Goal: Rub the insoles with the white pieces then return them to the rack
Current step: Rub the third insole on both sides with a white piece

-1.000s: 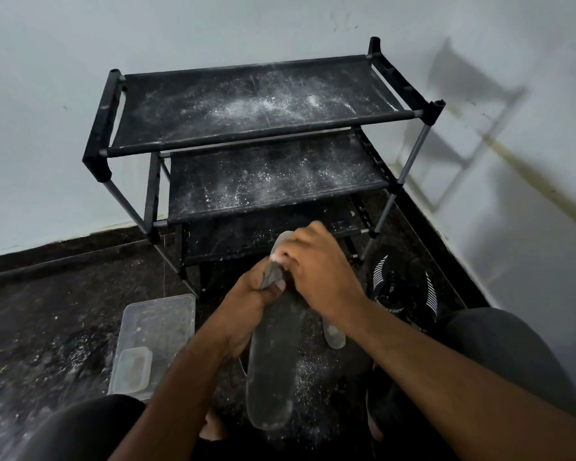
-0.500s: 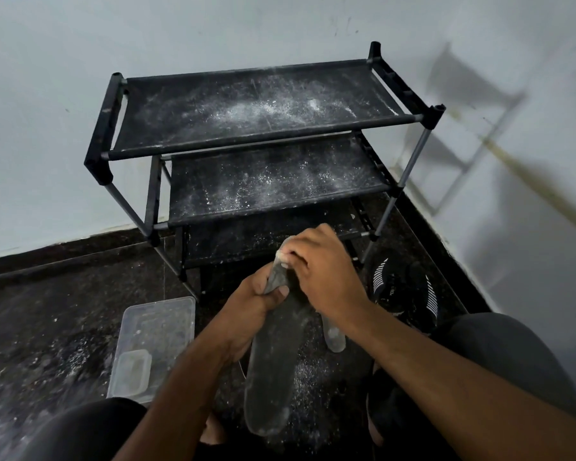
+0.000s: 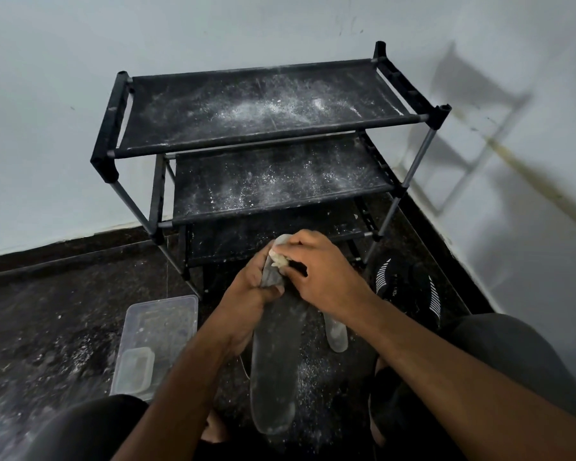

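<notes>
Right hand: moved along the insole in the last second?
No clear move. The right hand pinches the white piece at the insole top, level with the rack's bottom shelf.

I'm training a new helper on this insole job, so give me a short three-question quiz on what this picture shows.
1. True or false: the insole being rubbed already lies on the rack.
2. Which hand presses the white piece to the insole?
A. left hand
B. right hand
C. neither
3. Fill in: the clear plastic container sits on the floor to the person's ____ side.

Key
1. False: the left hand grips it near its upper end, above the floor in front of the rack.
2. B: the right hand holds the piece.
3. Left. A second insole lies partly hidden under the right forearm.
</notes>
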Motion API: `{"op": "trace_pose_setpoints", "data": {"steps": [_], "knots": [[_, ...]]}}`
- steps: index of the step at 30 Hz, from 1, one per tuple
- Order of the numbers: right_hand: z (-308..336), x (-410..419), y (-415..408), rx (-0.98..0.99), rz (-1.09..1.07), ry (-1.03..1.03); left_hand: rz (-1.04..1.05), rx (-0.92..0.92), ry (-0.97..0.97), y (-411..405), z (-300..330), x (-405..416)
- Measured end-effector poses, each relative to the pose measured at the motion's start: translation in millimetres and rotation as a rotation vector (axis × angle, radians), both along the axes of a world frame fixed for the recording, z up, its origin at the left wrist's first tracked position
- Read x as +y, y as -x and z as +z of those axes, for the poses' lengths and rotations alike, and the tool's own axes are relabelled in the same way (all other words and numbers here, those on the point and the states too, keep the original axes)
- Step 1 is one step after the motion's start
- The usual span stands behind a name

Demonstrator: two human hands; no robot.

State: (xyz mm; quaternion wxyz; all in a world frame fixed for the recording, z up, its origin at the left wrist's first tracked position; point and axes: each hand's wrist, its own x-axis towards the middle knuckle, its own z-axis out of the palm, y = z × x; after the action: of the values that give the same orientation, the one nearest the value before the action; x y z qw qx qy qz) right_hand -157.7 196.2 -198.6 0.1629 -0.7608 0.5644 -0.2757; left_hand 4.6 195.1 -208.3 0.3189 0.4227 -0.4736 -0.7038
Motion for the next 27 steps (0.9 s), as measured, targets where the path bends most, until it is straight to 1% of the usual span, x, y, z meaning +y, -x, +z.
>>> {"op": "trace_pose_setpoints", "data": {"steps": [2, 4, 7, 8, 10, 12, 14, 17, 18, 22, 23, 27], "knots": [[-4.8, -1.9, -3.1, 0.035, 0.107, 0.019, -0.018, -0.025, 0.061, 0.3, 2.7, 1.2], [-10.8, -2.2, -7.4, 0.044, 0.138, 0.026, -0.023, -0.031, 0.065, 1.4, 3.1, 2.6], [-11.1, -0.4, -7.3, 0.0, 0.087, 0.054, -0.015, -0.008, 0.008, 2.1, 2.0, 2.9], [-7.6, 1.1, -4.8, 0.029, 0.057, 0.083, -0.012, 0.002, -0.006, 2.2, 2.1, 2.9], [-2.8, 0.2, 3.5, 0.072, -0.044, 0.141, -0.009, 0.008, -0.022, 2.5, 2.8, 2.9], [2.4, -1.3, 9.8, 0.029, -0.148, 0.139, -0.009, 0.014, -0.033, 2.4, 3.2, 3.1], [3.4, 1.8, 5.1, 0.038, -0.14, 0.132, -0.02, 0.019, -0.035, 1.7, 2.4, 3.1], [-0.4, 10.5, -7.6, 0.07, -0.039, 0.122, -0.023, 0.019, -0.026, 1.3, 0.1, 3.6], [1.0, 9.4, -6.7, 0.063, -0.049, 0.111, -0.019, 0.017, -0.025, 1.6, 0.0, 3.7], [5.2, -4.2, 7.3, -0.035, -0.233, 0.103, -0.034, 0.038, -0.027, 4.7, 2.5, 5.1], [5.1, -3.7, 6.2, -0.045, -0.23, 0.106, -0.041, 0.036, -0.024, 5.0, 2.5, 5.4], [1.0, 5.8, -6.5, 0.001, -0.078, 0.132, -0.043, 0.023, -0.001, 5.1, -0.5, 5.1]]}}
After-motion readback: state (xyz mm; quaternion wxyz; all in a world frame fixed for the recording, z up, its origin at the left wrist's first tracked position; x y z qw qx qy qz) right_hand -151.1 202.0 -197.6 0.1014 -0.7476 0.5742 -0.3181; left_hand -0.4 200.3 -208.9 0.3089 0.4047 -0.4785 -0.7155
